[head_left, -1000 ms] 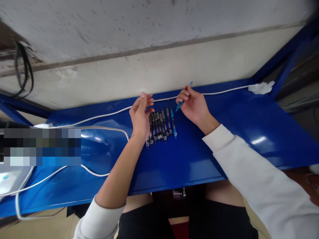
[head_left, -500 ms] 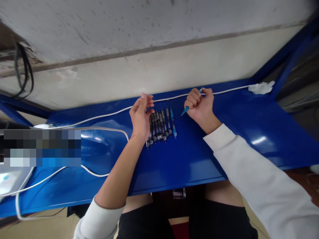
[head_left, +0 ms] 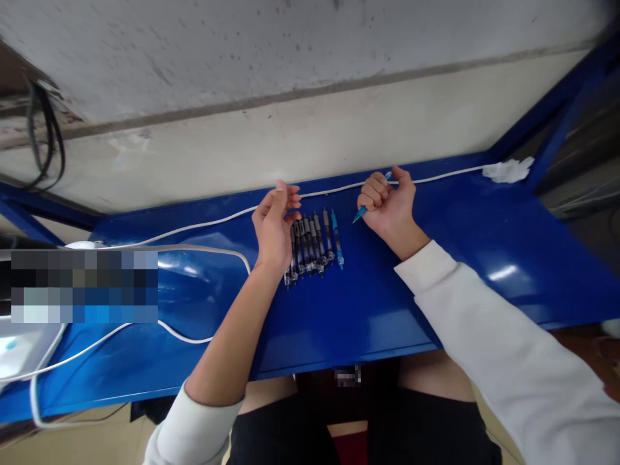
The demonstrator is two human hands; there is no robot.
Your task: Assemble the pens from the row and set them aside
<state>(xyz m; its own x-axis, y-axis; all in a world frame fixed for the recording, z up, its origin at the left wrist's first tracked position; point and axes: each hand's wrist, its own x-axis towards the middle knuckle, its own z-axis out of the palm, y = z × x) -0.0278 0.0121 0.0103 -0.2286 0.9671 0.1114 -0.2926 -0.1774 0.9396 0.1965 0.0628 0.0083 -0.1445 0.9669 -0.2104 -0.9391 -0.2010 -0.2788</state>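
Within curled fingers point(head_left: 374, 192), a slim blue pen point(head_left: 360, 214).

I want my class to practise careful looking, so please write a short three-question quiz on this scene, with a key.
1. True or false: the person's right-hand grip holds a slim light-blue plastic pen.

2. Multiple choice: what lies directly right of the row of grey-and-black plastic pens?
A) A black looped cable
B) A second light-blue plastic pen
C) A crumpled white wrapping

3. Fill in the blank: to the right of the right-hand grip, the thin white cable runs near the ____ edge of the flat, glossy blue tabletop.

Key: 1. True. 2. B. 3. Back (far).
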